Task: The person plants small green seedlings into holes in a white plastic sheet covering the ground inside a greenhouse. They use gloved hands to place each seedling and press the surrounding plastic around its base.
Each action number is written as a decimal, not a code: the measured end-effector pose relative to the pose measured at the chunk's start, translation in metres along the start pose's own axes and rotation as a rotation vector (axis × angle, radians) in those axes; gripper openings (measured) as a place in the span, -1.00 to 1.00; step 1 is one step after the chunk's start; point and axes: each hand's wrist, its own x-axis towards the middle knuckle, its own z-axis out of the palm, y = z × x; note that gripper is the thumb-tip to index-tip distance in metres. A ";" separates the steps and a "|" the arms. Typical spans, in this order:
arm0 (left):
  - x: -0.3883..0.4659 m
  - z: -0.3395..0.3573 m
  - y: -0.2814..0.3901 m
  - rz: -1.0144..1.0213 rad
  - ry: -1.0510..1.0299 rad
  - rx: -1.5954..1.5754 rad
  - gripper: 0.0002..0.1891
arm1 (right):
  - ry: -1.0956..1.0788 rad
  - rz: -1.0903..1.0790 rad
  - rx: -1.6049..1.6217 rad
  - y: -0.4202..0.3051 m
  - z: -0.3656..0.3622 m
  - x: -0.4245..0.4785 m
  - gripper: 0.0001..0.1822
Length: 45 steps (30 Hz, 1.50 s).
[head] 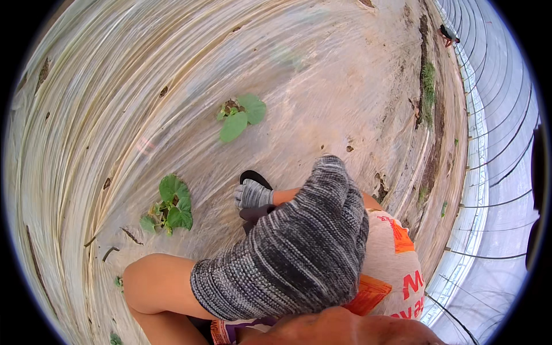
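Neither my left hand nor my right hand can be made out. Before me, a grey-black striped knitted garment [297, 250] covers much of my lap, with a bare bent knee [151, 280] at its left. Beyond the garment lies what looks like a foot in a grey striped toe sock [255, 194], against a black sandal sole [257, 177]. Young broad-leaved plants stand in holes in the clear plastic sheet [293, 116]: one plant [177, 202] to the left, another plant [241, 116] farther up. A printed white sack [399, 284] shows at lower right.
Along the right runs the translucent plastic wall [500, 181] of a greenhouse with curved ribs. Another person [450, 35] bends over far off at upper right. A strip of grass [428, 92] grows beside bare soil. Small plants [115, 338] stand at lower left.
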 end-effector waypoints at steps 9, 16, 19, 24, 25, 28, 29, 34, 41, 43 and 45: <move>-0.146 -0.035 0.051 -0.672 -0.323 -0.412 -0.71 | 0.067 -0.076 -0.087 0.007 0.001 -0.007 -0.83; -0.227 -0.071 0.150 -1.352 -0.553 -0.554 -0.57 | 0.099 -0.143 -0.090 0.020 0.018 0.001 -0.86; -0.251 -0.035 0.161 -1.539 -0.717 -0.404 -0.49 | 0.042 -0.128 -0.091 0.026 0.021 -0.006 -0.89; -0.250 -0.023 0.145 -1.529 -0.654 -0.586 -0.39 | -0.057 -0.133 -0.014 0.029 0.016 0.007 -0.89; -0.251 -0.021 0.141 -1.496 -0.680 -0.678 -0.38 | -0.080 -0.132 -0.002 0.031 0.014 0.010 -0.89; -0.250 -0.020 0.129 -1.409 -0.710 -0.896 -0.35 | -0.111 -0.132 0.000 0.029 0.006 0.011 -0.88; -0.249 -0.019 0.126 -1.395 -0.677 -0.878 -0.35 | -0.105 -0.128 -0.014 0.027 0.002 0.010 -0.87; -0.235 -0.028 0.133 -1.372 -0.624 -0.890 -0.35 | -0.118 -0.138 -0.002 0.030 -0.012 0.026 -0.81; -0.224 -0.034 0.144 -1.465 -0.557 -1.027 -0.49 | -0.234 -0.150 -0.176 0.014 -0.035 0.043 -0.79; -0.229 -0.031 0.183 -1.578 -0.724 -0.847 -0.46 | -0.558 -0.033 -0.136 -0.005 -0.068 0.043 -0.69; -0.214 -0.041 0.223 -1.510 -0.892 -0.761 -0.50 | -0.793 0.338 -0.104 -0.031 -0.110 0.034 -0.66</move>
